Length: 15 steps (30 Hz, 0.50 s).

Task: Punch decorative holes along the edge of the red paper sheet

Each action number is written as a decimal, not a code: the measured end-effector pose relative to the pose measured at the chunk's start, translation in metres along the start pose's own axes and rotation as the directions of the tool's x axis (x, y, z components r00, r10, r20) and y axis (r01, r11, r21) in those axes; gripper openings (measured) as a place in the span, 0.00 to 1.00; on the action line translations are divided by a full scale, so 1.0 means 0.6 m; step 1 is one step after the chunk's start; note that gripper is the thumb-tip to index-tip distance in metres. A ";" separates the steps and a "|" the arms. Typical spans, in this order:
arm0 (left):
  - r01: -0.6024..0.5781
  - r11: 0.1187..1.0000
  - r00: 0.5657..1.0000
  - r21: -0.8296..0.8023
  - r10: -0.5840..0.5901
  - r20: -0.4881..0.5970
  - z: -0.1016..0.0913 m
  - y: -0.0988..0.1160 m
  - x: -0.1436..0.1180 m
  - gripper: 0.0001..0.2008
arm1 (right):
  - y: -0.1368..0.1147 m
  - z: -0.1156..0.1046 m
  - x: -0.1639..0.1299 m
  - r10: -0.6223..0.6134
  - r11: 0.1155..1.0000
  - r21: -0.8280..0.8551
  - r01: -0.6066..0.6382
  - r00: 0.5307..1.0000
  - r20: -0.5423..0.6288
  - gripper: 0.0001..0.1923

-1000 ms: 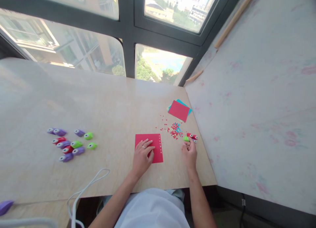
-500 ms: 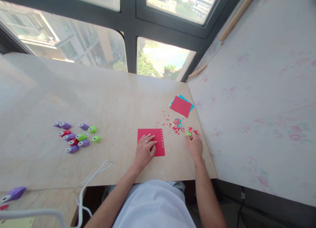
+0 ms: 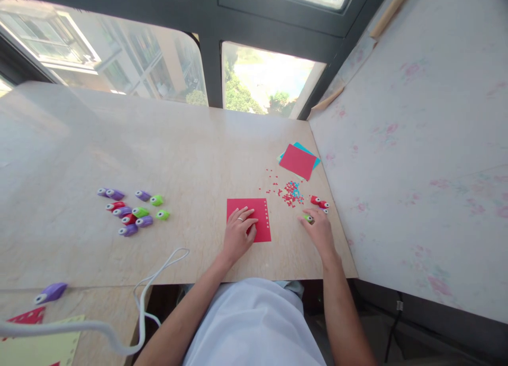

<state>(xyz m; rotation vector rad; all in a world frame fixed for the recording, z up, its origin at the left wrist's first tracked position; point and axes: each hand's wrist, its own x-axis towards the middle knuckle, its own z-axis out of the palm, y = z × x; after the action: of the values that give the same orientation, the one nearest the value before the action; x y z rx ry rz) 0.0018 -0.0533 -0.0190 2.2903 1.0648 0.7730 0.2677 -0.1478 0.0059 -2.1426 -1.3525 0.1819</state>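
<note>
Red square paper sheet (image 3: 249,219) lies flat on the pale wooden bench (image 3: 119,144) under the open left hand (image 3: 237,234). Right hand (image 3: 319,229) fingers touch a small green plastic punch (image 3: 307,217); cannot tell its grip.

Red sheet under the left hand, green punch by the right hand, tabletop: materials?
Red sheet: likely matte paper or thin card; lies flat, small holes along its right edge.
Green punch: probably glossy moulded plastic, bright uniform colour.
Tabletop: pale wood-look surface, faint grain; laminate or plywood unclear.

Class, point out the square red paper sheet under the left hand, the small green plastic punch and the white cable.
Square red paper sheet (image 3: 262,229): head view, bare right part.
Small green plastic punch (image 3: 307,217): head view, body.
White cable (image 3: 159,271): head view, loop.
</note>
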 end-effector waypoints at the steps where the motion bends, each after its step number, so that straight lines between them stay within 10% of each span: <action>1: -0.001 1.000 1.000 -0.001 0.001 -0.001 0.000 0.000 0.000 0.10 | -0.004 -0.001 -0.004 -0.037 0.999 0.038 0.036 0.999 0.035 0.16; 6: 0.002 1.000 1.000 -0.006 -0.002 0.002 -0.003 0.002 0.001 0.10 | -0.039 -0.003 -0.027 -0.184 0.976 0.161 0.147 0.952 0.246 0.16; 15: 0.000 1.000 1.000 -0.013 0.000 -0.002 -0.002 0.002 0.001 0.11 | -0.085 0.025 -0.046 0.054 0.999 -0.009 -0.054 0.979 0.198 0.18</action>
<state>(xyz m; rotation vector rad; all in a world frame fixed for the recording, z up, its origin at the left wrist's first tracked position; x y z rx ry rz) 0.0018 -0.0534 -0.0173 2.2796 1.0575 0.7802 0.2088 -0.1498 0.0160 -2.2128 -1.4047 0.4249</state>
